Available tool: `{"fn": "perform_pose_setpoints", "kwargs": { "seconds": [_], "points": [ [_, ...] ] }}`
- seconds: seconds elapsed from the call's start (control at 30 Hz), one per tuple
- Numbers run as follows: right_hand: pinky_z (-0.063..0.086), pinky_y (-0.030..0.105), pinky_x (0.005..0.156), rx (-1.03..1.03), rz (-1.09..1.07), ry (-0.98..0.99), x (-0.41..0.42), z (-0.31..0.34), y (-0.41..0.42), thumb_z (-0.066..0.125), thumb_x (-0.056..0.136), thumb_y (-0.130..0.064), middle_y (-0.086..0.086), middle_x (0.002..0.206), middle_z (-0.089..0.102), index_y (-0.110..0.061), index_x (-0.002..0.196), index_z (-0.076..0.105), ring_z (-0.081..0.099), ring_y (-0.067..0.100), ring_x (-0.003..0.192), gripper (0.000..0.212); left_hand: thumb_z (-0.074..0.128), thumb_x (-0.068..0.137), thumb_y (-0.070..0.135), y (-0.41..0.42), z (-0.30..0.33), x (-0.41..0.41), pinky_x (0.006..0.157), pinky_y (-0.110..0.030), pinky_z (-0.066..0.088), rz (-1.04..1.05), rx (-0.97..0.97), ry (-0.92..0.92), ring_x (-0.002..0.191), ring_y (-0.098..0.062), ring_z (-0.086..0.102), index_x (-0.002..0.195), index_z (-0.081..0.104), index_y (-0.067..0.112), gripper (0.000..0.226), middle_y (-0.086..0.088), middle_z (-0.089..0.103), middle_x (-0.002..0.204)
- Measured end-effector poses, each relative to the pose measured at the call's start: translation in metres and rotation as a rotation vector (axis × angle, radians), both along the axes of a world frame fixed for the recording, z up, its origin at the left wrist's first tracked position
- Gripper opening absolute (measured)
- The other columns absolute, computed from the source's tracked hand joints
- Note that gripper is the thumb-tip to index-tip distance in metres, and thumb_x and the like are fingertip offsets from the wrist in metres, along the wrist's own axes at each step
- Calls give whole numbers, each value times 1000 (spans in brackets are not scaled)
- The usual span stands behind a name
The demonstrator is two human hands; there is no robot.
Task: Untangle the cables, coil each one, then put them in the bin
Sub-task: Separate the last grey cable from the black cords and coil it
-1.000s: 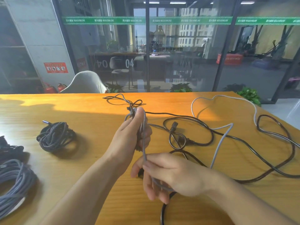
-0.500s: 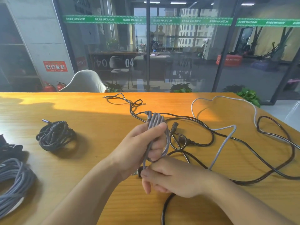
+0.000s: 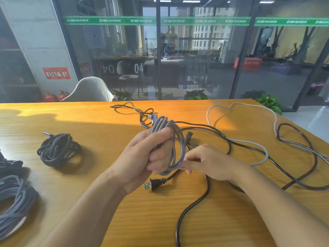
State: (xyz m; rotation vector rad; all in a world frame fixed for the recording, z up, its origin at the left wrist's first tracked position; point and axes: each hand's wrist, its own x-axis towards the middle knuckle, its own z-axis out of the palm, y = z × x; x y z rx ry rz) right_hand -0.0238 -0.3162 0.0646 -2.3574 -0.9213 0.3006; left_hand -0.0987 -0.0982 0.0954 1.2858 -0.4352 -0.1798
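Above table [image 3: 71, 202], grey cable [image 3: 175, 148] within fingers [image 3: 158, 139]

Two hands are showing: the left hand [image 3: 140, 157] and the right hand [image 3: 211, 163]. One grey braided coil [image 3: 175, 145] is sitting in the left one. Three finished coils are lying on the counter [image 3: 89, 175]: a dark braided coil [image 3: 57, 148], a grey coil [image 3: 12, 202] and a black bundle [image 3: 8, 164] at the left edge. Three loose cables are sprawling on it: a black power cable [image 3: 194, 207], a light grey cable [image 3: 258, 145] and a thin dark cable [image 3: 130, 107]. One chair [image 3: 89, 91] is standing behind.
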Motion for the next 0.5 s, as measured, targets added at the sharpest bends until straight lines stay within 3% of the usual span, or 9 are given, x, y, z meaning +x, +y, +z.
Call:
{"fn": "perform_pose_setpoints", "kwargs": {
  "seconds": [0.07, 0.2, 0.3, 0.4, 0.5],
  "points": [
    [35, 35, 63, 16, -48, -32, 6, 3, -9, 56, 86, -81, 12, 71, 58, -25, 77, 69, 48, 24, 65, 58, 51, 100, 30, 2, 0, 0, 43, -22, 26, -53, 36, 10, 41, -10, 23, 76, 24, 8, 42, 6, 27, 53],
    [41, 38, 64, -16, -161, -130, 13, 12, -27, 55, 80, -78, 0, 71, 62, -32, 81, 71, 51, 12, 64, 49, 52, 102, 29, 8, 1, -1, 42, -23, 22, -145, 158, 8, 41, -11, 20, 69, 29, -1, 50, 3, 24, 51],
    [49, 43, 69, -101, -330, -230, 19, 18, -47, 53, 83, -78, -7, 73, 64, -40, 81, 69, 59, 14, 73, 41, 58, 98, 40, 9, 0, -2, 41, -20, 23, -181, 217, -2, 40, -9, 21, 69, 30, 7, 52, 3, 26, 50],
    [38, 34, 56, -82, -514, -428, 20, 19, -50, 48, 81, -82, -6, 60, 55, -30, 70, 62, 55, 15, 65, 55, 58, 100, 43, 5, -2, -2, 41, -20, 22, -152, 316, -22, 41, -11, 21, 65, 31, 9, 55, 0, 28, 49],
    [27, 28, 49, 95, -639, -603, 13, 18, -34, 61, 84, -76, -8, 49, 47, -26, 59, 54, 46, 9, 52, 55, 55, 104, 38, -5, -5, -1, 44, -21, 23, -105, 417, -31, 42, -12, 23, 57, 43, 22, 50, 3, 30, 50]
  ]
}}
